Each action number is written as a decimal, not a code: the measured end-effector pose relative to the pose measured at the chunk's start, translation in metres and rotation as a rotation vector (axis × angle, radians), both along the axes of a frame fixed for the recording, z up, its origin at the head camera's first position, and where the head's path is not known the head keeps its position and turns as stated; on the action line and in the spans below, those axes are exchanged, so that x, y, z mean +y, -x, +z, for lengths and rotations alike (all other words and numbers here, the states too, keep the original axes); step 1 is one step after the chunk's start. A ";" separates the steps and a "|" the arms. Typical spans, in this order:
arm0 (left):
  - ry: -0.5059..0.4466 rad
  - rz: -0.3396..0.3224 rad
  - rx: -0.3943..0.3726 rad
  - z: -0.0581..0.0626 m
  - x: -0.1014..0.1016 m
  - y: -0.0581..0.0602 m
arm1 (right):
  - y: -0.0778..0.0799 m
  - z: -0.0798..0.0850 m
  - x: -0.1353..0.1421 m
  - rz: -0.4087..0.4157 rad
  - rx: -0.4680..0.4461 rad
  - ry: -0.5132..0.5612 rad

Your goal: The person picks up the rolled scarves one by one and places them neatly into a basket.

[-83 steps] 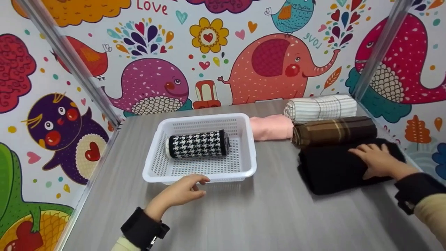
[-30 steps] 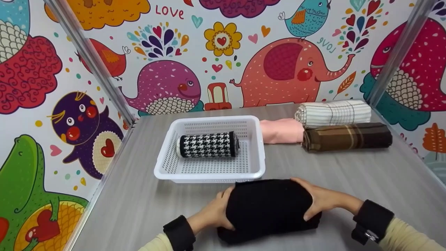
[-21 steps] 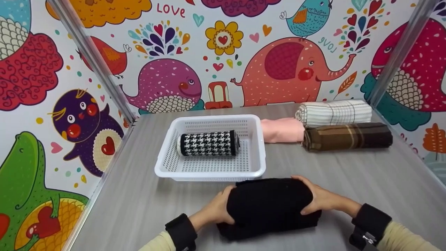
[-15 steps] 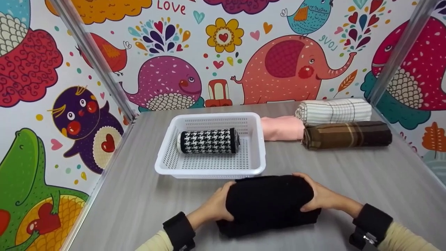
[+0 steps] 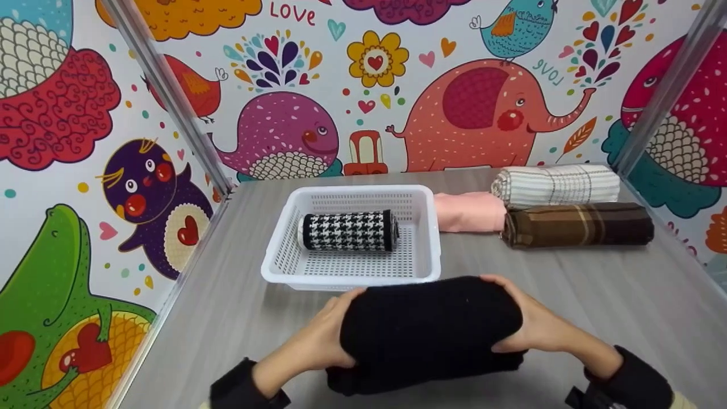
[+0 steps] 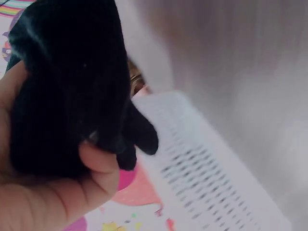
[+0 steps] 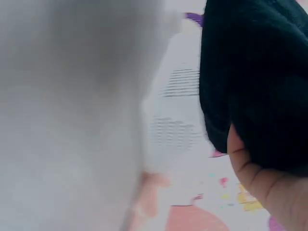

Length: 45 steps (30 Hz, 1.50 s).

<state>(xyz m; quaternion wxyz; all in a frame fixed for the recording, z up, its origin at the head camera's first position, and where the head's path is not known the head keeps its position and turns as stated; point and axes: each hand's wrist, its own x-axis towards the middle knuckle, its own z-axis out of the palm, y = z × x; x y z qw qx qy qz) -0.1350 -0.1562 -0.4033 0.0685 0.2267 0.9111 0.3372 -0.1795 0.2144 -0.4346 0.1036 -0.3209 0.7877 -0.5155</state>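
Note:
A thick roll of folded black cloth (image 5: pixel 429 332) is held between both hands in front of the basket. My left hand (image 5: pixel 318 335) grips its left end, and in the left wrist view the fingers (image 6: pixel 98 156) curl into the fabric. At the other end my right hand (image 5: pixel 537 321) grips the cloth, thumb on the near side. The far edge of the roll overlaps the front rim of a white plastic basket (image 5: pixel 352 279) in the head view. Inside that basket lies a rolled black-and-white houndstooth cloth (image 5: pixel 349 231).
Right of the basket, a pink rolled cloth (image 5: pixel 470 212) lies against its side. Beyond it are a brown plaid roll (image 5: pixel 579 225) and a white checked roll (image 5: pixel 559 184). Printed cartoon panels (image 5: pixel 460 113) with metal corner posts (image 5: pixel 164 91) wall in the grey table (image 5: pixel 221 295).
The black cloth left its place at the right by the brown roll and came to the middle in both hands. It has since risen slightly toward the basket.

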 end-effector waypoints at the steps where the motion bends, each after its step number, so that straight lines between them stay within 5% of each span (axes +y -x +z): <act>1: -0.010 -0.004 0.019 0.008 -0.003 0.000 | 0.000 0.008 -0.003 0.000 0.019 0.022; 5: -0.061 -0.059 0.124 0.043 -0.017 0.016 | 0.011 0.038 -0.018 -0.014 0.132 0.120; 9: -0.080 -0.127 0.240 0.077 -0.035 0.053 | 0.045 0.064 -0.041 -0.003 0.231 0.188; 15: -0.023 -0.075 0.309 0.093 -0.071 0.111 | 0.103 0.079 -0.081 -0.067 0.190 0.153; 20: 0.014 -0.006 0.306 0.079 -0.094 0.142 | 0.141 0.065 -0.110 -0.044 0.211 0.177; 24: 0.001 0.008 0.273 0.054 -0.108 0.152 | 0.151 0.046 -0.122 -0.049 0.249 0.089; 32: 0.038 0.011 0.237 0.011 -0.118 0.160 | 0.150 0.014 -0.129 -0.011 0.244 -0.116; 37: 0.092 0.013 0.183 -0.002 -0.118 0.161 | 0.149 0.002 -0.130 0.029 0.241 -0.196; 45: 0.309 0.023 0.151 -0.016 -0.118 0.156 | 0.146 -0.003 -0.137 0.127 0.212 -0.440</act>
